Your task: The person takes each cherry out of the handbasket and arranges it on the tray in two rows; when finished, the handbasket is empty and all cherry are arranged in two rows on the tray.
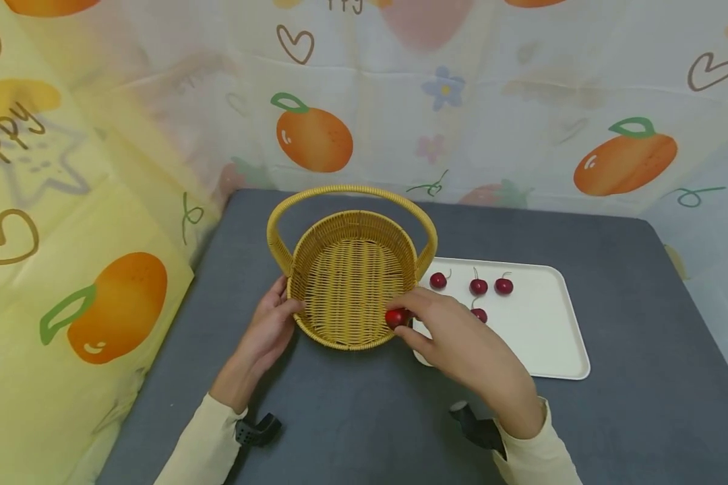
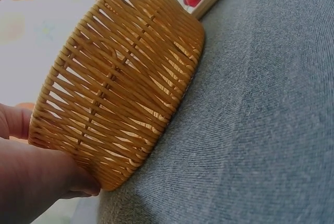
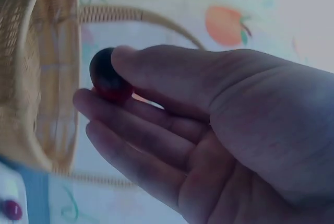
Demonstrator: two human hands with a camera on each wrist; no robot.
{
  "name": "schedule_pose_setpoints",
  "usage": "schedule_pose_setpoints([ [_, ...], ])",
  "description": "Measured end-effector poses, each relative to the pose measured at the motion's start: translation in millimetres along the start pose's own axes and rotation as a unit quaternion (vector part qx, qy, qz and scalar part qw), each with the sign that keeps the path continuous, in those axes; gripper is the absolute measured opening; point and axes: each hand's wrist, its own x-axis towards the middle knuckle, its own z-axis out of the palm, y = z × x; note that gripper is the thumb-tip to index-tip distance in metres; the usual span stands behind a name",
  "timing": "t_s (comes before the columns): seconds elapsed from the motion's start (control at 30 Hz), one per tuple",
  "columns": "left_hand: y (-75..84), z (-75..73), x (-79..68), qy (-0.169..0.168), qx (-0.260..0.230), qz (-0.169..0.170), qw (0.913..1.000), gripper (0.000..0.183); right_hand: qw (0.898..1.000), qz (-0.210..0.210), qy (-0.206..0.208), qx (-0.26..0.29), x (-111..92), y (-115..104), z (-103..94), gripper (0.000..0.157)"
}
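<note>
A round yellow wicker basket with a tall arched handle stands on the grey tabletop, and its inside shows only woven bottom. My left hand grips its left rim, thumb over the edge; in the left wrist view the thumb and fingers clasp the woven wall. Between thumb and fingertips my right hand pinches a dark red cherry at the basket's right rim. The right wrist view shows that cherry beside the basket opening. Several more cherries with stems lie on a white tray.
The white rectangular tray sits right of the basket, its left edge partly behind the basket and my right hand. Fruit-printed cloth hangs along the back and left of the grey table.
</note>
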Motion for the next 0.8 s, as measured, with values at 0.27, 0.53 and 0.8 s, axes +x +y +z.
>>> schedule_pose_setpoints([
  [0.27, 0.8, 1.4, 1.2, 0.004, -0.001, -0.002, 1.0, 0.086, 0.997, 0.01, 0.059, 0.045, -44.6, 45.6, -8.0, 0.03],
  [0.53, 1.4, 1.1, -1.9, -0.002, 0.005, -0.005, 1.0, 0.085, 0.989, 0.082, 0.113, 0.038, -73.5, 89.2, -13.1, 0.03],
  [0.8, 0.3, 1.4, -0.8, -0.003, 0.009, -0.002, 1.0, 0.086, 0.982, 0.107, 0.155, 0.008, -91.4, 117.8, -16.2, 0.032],
])
